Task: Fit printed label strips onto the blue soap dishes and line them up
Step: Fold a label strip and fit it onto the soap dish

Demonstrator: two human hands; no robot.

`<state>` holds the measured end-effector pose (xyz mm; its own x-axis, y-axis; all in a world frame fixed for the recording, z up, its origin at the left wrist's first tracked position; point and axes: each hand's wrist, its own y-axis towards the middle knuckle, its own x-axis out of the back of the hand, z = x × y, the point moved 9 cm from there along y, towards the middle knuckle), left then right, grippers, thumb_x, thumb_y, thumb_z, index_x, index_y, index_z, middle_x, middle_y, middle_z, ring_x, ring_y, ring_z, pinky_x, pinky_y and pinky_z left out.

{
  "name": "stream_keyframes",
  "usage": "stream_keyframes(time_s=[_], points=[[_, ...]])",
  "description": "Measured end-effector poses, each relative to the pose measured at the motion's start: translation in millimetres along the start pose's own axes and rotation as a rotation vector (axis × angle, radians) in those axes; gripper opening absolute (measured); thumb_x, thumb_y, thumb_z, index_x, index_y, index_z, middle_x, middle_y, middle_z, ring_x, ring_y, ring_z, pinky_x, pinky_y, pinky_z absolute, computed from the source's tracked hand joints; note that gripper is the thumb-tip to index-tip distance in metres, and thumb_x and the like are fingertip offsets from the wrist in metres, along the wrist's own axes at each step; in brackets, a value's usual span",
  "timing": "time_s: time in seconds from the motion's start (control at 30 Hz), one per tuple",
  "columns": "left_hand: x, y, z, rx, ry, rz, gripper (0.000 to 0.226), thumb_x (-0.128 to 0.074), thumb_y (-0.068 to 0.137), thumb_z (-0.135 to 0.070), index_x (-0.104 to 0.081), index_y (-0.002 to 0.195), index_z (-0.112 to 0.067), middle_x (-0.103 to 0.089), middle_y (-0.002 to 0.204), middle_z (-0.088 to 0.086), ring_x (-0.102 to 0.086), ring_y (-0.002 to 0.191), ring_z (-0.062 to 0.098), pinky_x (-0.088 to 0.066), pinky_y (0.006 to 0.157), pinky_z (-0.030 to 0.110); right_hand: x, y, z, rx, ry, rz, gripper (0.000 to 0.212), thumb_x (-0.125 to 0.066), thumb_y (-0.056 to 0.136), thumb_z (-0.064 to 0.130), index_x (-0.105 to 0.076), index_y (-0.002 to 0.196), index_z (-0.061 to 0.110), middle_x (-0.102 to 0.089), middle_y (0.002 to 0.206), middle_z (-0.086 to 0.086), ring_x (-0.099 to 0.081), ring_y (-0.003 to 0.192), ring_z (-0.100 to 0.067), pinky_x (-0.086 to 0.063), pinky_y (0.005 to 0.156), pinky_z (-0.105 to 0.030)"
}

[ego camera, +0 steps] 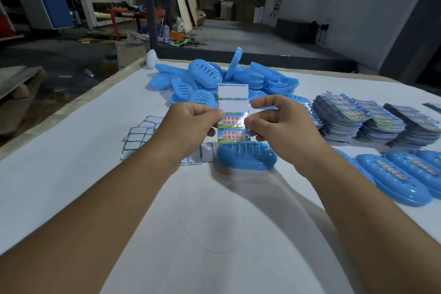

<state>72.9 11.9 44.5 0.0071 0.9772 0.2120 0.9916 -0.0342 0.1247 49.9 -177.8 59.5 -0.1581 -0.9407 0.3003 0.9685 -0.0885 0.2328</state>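
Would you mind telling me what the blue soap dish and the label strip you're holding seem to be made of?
Soap dish: likely moulded plastic, glossy; light glints on its rounded rim.
Label strip: probably coated paper or film, shiny; reflections on its print, and it stands upright pinched by the left hand and right hand.

Both forearms extended, raised; left grip (pixel 191 124) and right grip (pixel 276 122) facing, fingers curled, thumbs and forefingers pinching.

A label strip (pixel 233 114) held upright shows two printed stickers with red Chinese text, partly readable: "洗手护健… 你我共…".
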Motion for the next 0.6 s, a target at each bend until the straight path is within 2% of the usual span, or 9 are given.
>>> stream_keyframes(time_s=[0.07, 0.17, 0.3, 0.5, 0.6], points=[[-0.7, -0.8, -1.8, -0.015, 0.012, 0.003, 0.024, -0.072, 0.089, -0.031, -0.078, 0.066, -0.032, -0.073, 0.067, -0.013, -0.062, 0.059, -0.003, -0.042, 0.059, 0.021, 0.7, 0.4, -1.4, -0.007, -0.007, -0.013, 0.019, -0.074, 0.091, 0.014, -0.061, 0.1, 0.025, -0.077, 0.075, 0.005, -0.071, 0.067, -0.005, -0.056, 0.059, -0.02], [-1.8, -1.1, -4.5, -0.023, 0.02, 0.013, 0.021, -0.069, 0.09, -0.029, -0.077, 0.072, -0.036, -0.073, 0.068, -0.014, -0.061, 0.059, -0.004, -0.044, 0.06, 0.022, 4.3, 1.7, -4.6, -0.024, 0.002, -0.046, 0.018, -0.073, 0.091, 0.013, -0.06, 0.098, 0.023, -0.077, 0.074, 0.005, -0.071, 0.065, -0.006, -0.055, 0.062, -0.026], [0.2, 0.4, -2.9, -0.019, 0.053, 0.002, 0.015, -0.068, 0.087, -0.029, -0.077, 0.075, -0.027, -0.076, 0.077, -0.003, -0.06, 0.062, 0.001, -0.046, 0.065, 0.027, 7.6, 3.2, -6.4, -0.048, 0.034, -0.061, 0.017, -0.073, 0.092, 0.014, -0.059, 0.097, 0.022, -0.076, 0.073, 0.007, -0.07, 0.064, -0.005, -0.053, 0.061, -0.024], [0.3, 0.1, -5.0, -0.053, 0.119, 0.007, 0.021, -0.068, 0.087, -0.032, -0.077, 0.074, -0.018, -0.076, 0.077, 0.0, -0.058, 0.06, 0.0, -0.046, 0.064, 0.027, 8.1, 3.3, -7.5, -0.067, 0.043, -0.06, 0.016, -0.073, 0.092, 0.015, -0.059, 0.097, 0.022, -0.076, 0.071, 0.009, -0.07, 0.063, -0.002, -0.052, 0.053, -0.017], [-3.6, -0.9, -7.3, -0.082, 0.103, 0.045, 0.02, -0.069, 0.09, -0.028, -0.079, 0.077, -0.017, -0.076, 0.078, -0.004, -0.059, 0.062, -0.003, -0.047, 0.061, 0.02, 11.0, 1.9, -8.0, -0.064, 0.005, -0.098, 0.015, -0.075, 0.091, 0.018, -0.06, 0.094, 0.02, -0.076, 0.073, 0.005, -0.07, 0.064, -0.004, -0.055, 0.056, -0.022]])
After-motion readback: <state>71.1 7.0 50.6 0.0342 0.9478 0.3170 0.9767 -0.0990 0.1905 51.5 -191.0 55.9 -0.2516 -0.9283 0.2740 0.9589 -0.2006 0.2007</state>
